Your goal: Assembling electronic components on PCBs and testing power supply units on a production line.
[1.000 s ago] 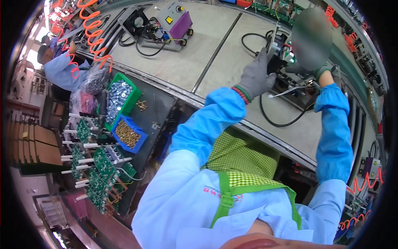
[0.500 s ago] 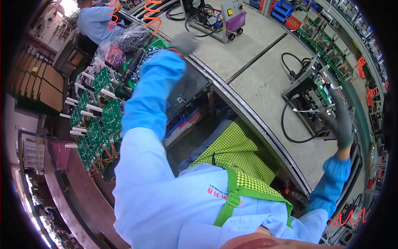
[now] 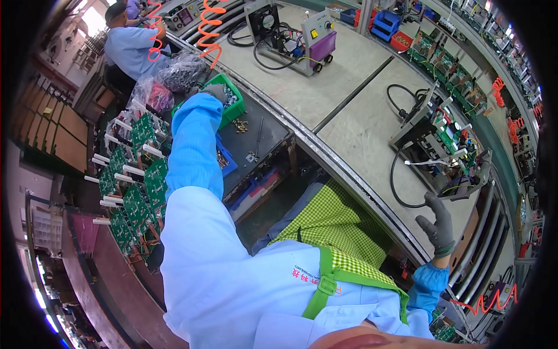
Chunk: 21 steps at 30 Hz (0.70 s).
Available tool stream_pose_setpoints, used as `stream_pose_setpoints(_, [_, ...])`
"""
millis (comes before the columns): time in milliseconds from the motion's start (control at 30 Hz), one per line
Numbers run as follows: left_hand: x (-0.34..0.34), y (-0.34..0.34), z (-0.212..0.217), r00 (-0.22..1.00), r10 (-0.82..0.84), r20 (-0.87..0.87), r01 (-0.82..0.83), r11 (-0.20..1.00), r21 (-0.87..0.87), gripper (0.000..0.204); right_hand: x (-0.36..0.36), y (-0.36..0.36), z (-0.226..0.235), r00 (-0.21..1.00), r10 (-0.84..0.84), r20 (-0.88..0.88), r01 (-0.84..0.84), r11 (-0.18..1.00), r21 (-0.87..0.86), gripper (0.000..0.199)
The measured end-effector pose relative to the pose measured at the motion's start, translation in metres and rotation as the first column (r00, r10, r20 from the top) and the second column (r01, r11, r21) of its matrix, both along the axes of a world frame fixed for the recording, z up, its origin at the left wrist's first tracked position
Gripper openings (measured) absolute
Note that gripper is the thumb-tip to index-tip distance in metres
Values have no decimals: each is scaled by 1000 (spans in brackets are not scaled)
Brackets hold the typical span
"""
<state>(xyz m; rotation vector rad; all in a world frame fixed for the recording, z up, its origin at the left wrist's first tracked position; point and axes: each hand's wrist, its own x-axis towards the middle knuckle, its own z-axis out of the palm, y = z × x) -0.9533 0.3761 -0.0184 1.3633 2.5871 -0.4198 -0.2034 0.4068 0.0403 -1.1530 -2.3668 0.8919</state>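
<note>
My left hand (image 3: 216, 92), in a grey glove, reaches into a green bin (image 3: 237, 109) of small metal parts at the far left. Its fingers are hidden, so whether it holds anything does not show. Over the near edge of the workbench is my right hand (image 3: 438, 225), also gloved in grey. Its thumb and fingers are apart with nothing between them. Just beyond it stands an open metal chassis (image 3: 444, 139) with circuit boards and wires inside and a black cable. A blue bin (image 3: 228, 165) with brass-coloured pieces lies partly behind my left sleeve.
Green circuit boards (image 3: 136, 189) stand on the left. A second chassis (image 3: 290, 43) with a purple part sits farther along the bench (image 3: 343, 110). Orange coiled hoses (image 3: 209, 29) hang at the top. A co-worker (image 3: 131, 46) sits at the far left. Metal rollers (image 3: 485, 238) are at the right.
My left hand has moved left, from above the bench edge into the green bin. My right hand has drawn back from the chassis toward me. The chassis now stands turned slightly differently.
</note>
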Motion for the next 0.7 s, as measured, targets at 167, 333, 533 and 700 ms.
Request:
stream_pose_setpoints(167, [-17,-1,-9,996,-86,32,86,996,16,46,11,-15,-19,998,-69,-11,68,995,-77,63])
stream_pose_setpoints(333, [-10,-9,-7,991,-133,-28,135,988,77,38,14,-21,-31,996,-85,-19,83,994,-76,61])
stream_pose_setpoints(533, [-2,-36,18,992,85,-88,-39,902,429,23,16,-27,-31,998,-63,-24,62,997,-44,62])
stream_pose_setpoints(700, [34,-25,78,993,9,-115,67,764,641,22,-14,-39,-26,987,-81,-140,48,973,-228,57])
